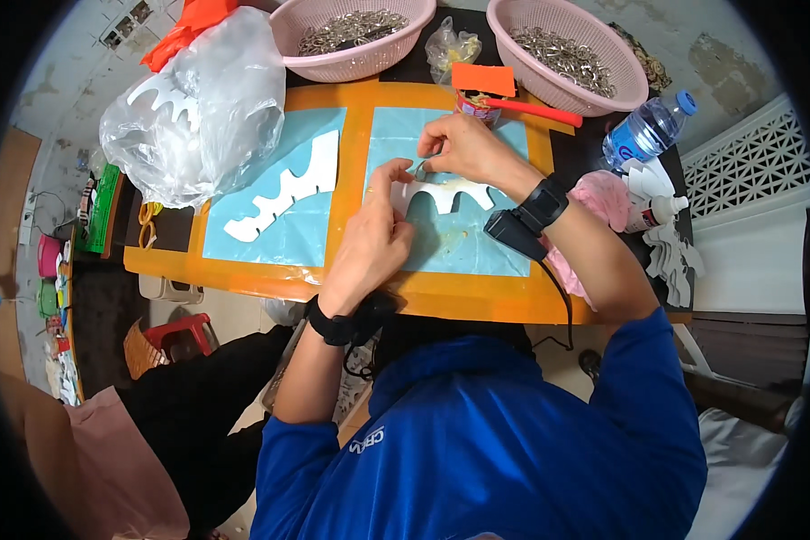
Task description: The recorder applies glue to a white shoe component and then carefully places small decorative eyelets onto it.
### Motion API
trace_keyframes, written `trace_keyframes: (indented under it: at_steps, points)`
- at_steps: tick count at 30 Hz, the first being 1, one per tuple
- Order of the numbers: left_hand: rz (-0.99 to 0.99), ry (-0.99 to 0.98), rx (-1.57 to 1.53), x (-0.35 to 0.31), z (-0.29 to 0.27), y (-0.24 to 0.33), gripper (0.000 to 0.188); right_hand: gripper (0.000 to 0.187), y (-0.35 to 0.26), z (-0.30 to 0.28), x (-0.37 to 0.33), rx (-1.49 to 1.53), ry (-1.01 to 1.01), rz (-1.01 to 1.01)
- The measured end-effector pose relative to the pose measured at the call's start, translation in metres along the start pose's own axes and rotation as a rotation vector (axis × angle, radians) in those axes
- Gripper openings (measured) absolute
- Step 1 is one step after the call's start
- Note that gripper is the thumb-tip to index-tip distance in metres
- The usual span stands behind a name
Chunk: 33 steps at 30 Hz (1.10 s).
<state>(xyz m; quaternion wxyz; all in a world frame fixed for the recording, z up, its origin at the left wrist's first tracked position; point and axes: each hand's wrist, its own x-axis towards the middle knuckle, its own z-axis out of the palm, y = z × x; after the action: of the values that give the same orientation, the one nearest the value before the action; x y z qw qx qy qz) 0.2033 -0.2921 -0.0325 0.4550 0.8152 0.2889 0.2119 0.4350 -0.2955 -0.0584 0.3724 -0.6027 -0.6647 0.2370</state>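
A white cut-out strip (446, 193) with scalloped notches lies on the right-hand light blue sheet (477, 243). My left hand (373, 238) grips its left end, the fingers curled at the edge. Just above that end, my right hand (466, 148) has its thumb and fingertips pinched together. Something small and greyish shows at those fingertips, too small to make out. A second white notched strip (288, 193) lies slanted on the left light blue sheet (234, 225), apart from both hands.
Pink baskets of metal pieces (283, 22) (639, 94) stand at the back. A red-handled tool (540, 112) rests by a can (477, 106). Left is a clear plastic bag (234, 117); right are a water bottle (648, 130), pink cloth (600, 200) and small white bottle (661, 211). Another person sits left.
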Motion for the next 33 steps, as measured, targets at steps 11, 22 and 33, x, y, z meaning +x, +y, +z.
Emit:
trace_keyframes:
  at_steps: [11,22,33]
  points:
    - [0.070,-0.007,0.152,-0.003,-0.006,0.002,0.067,0.010,-0.008,-0.007,0.004,-0.076,-0.131,-0.008]
    - [0.082,-0.010,0.172,-0.011,-0.007,-0.004,0.055,0.009,-0.029,-0.018,0.003,-0.096,-0.227,-0.051]
    - [0.250,0.013,0.503,-0.022,0.003,-0.009,0.063,0.008,-0.032,-0.011,0.021,-0.117,-0.393,0.086]
